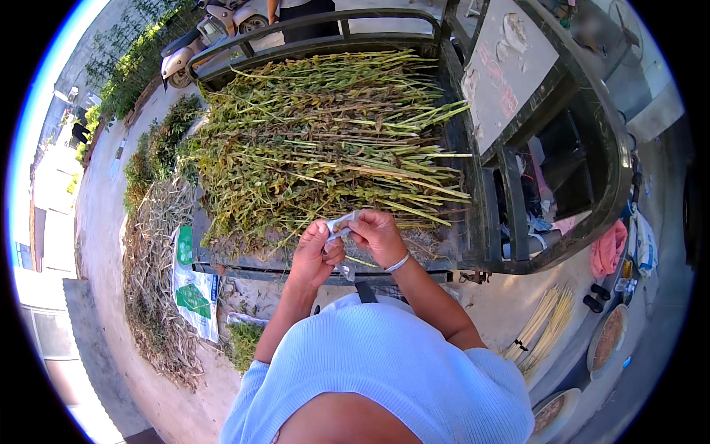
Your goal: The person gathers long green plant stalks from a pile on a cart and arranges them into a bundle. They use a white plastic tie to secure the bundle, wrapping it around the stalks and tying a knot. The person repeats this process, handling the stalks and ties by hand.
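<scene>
Close together in front of my chest, both hands pinch a small whitish strip (pixel 342 226), perhaps thin cloth or plastic; its kind is unclear. My left hand (pixel 313 257) has its fingers closed on one end. With thumb and fingers pressed together, my right hand (pixel 378 235) grips the other end; a pale bracelet (pixel 398 262) circles that wrist. Just beyond the hands, a thick layer of cut green and brown plant stalks (pixel 333 140) covers the dark metal cart bed (pixel 458 244). Most of the bare cut ends point right.
The cart's raised frame (pixel 510 200) stands to the right, a side rail (pixel 318 26) at the back. Dried stalks (pixel 155 274) and a white-green sack (pixel 194 285) lie left. At lower right are bundled pale stalks (pixel 543 325) and round trays (pixel 608 340). A person (pixel 305 18) stands beyond the cart.
</scene>
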The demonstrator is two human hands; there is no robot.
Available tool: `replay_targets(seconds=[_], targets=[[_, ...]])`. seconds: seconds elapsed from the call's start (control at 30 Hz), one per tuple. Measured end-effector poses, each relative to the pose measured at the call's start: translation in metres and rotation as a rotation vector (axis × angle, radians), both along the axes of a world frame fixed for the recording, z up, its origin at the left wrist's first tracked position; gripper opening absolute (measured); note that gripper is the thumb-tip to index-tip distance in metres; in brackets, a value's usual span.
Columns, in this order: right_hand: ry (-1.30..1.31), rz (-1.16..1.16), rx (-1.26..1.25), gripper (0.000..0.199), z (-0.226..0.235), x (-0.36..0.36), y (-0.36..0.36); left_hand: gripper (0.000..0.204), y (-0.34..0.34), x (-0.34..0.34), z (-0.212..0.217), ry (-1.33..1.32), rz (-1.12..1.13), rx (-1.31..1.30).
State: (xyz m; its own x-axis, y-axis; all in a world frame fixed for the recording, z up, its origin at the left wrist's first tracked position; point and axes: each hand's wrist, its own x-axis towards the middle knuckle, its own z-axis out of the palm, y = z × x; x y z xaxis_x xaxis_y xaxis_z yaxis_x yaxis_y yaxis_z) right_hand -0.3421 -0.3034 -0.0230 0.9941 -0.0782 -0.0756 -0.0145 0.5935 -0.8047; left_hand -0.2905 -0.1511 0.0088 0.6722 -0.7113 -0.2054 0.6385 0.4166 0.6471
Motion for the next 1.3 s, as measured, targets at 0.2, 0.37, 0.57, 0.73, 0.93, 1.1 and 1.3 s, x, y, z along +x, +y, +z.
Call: replay_targets(seconds=[0.2, 0.37, 0.57, 0.73, 0.93, 1.1, 1.3], targets=[[-0.047, 0.022, 0.121, 0.015, -0.001, 0.038, -0.018, 0.017, 0.003, 0.038, 0.008, -0.041, 0.149, 0.154], [-0.064, 0.047, 0.228, 0.007, 0.009, 0.062, -0.018, 0.02, 0.006, 0.059, 0.012, -0.115, 0.161, 0.238], [-0.091, 0.084, 0.23, 0.024, 0.013, 0.08, -0.026, 0.021, 0.004, 0.079, 0.011, -0.335, 0.183, 0.505], [-0.214, -0.056, -0.311, 0.042, 0.019, 0.09, -0.021, 0.02, 0.011, 0.104, 0.008, -0.474, 0.072, 0.425], [-0.498, -0.211, -0.722, 0.023, 0.039, 0.098, -0.013, 0.02, 0.012, 0.124, 0.014, -0.402, -0.072, 0.468], [-0.317, -0.239, -0.474, 0.023, 0.027, 0.104, -0.001, 0.022, 0.016, 0.133, 0.012, -0.405, -0.149, 0.486], [-0.461, -0.098, -0.734, 0.034, 0.038, 0.108, 0.014, 0.019, 0.026, 0.139, 0.0, -0.263, -0.243, 0.385]])
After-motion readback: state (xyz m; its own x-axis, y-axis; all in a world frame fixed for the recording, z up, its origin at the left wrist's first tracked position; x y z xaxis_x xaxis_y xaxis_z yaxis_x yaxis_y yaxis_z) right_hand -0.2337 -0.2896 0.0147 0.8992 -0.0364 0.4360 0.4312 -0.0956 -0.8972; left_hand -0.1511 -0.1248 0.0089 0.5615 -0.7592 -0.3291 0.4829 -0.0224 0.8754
